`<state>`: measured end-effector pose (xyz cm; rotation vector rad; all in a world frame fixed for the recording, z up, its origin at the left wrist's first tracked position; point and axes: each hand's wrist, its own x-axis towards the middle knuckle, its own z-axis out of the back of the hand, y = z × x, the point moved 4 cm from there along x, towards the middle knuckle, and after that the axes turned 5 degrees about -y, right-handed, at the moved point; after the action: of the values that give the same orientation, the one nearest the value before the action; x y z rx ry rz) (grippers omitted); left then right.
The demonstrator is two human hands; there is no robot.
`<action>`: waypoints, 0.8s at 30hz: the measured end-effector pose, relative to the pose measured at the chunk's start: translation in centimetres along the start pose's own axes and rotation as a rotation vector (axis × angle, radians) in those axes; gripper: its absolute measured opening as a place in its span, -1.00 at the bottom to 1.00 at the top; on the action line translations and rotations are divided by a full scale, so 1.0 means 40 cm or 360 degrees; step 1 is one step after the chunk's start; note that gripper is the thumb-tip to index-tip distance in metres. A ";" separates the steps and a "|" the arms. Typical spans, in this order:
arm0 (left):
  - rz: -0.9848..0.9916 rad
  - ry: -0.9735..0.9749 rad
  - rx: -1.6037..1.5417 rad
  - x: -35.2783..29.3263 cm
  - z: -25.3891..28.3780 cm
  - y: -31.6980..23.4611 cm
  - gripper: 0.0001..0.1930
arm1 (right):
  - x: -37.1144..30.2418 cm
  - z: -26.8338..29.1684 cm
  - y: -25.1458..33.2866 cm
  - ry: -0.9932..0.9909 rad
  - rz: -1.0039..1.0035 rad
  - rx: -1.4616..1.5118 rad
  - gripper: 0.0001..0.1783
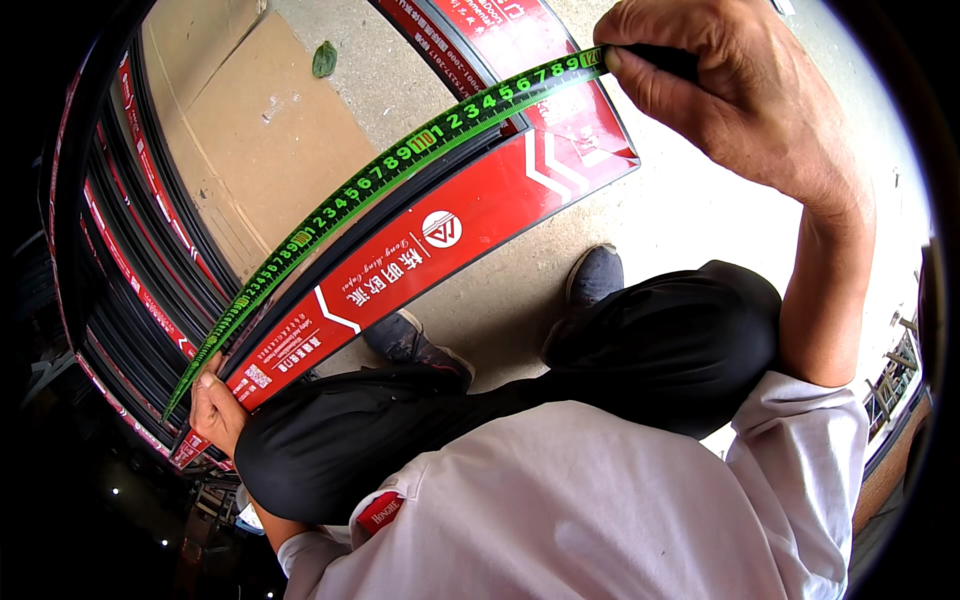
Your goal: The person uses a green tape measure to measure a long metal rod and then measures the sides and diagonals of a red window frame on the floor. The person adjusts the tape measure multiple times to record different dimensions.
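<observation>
A green tape measure blade [375, 172] with black markings runs in a long curve across the frame. At the upper right, my right hand [715, 85] pinches it between thumb and fingers; a dark part shows inside the grip. Down at the left, my left hand [215, 408] is closed on the blade near a corner of the frame profile. Just below the blade lies a dark frame profile covered with red printed film [430, 240], reaching from beside my left hand to beneath my right. It joins another red-filmed profile [490, 25] at the top.
Several more red-and-black profiles [140, 200] lie stacked at the left. Flattened brown cardboard [260, 130] rests on the concrete floor, with a green leaf [324, 59] nearby. My knees and dark shoes [595, 275] are close to the near profile.
</observation>
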<state>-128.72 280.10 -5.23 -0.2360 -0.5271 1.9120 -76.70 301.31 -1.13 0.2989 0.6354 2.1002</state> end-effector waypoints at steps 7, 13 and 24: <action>0.0027 0.0022 0.0031 0.003 0.000 -0.003 -0.60 | -0.002 -0.006 -0.029 -0.0011 0.0129 -0.0016 -0.91; 0.0059 -0.0001 0.0020 -0.008 0.005 -0.002 -0.59 | 0.003 -0.015 -0.026 0.0030 -0.0052 0.0267 -0.92; 0.0021 0.0009 0.0018 0.004 -0.003 -0.006 -0.59 | 0.004 0.016 0.011 0.0026 0.0034 0.0060 -0.93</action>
<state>-128.53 280.36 -5.21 -0.2377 -0.5119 1.9263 -76.81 301.46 -0.35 0.3115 0.6845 2.1150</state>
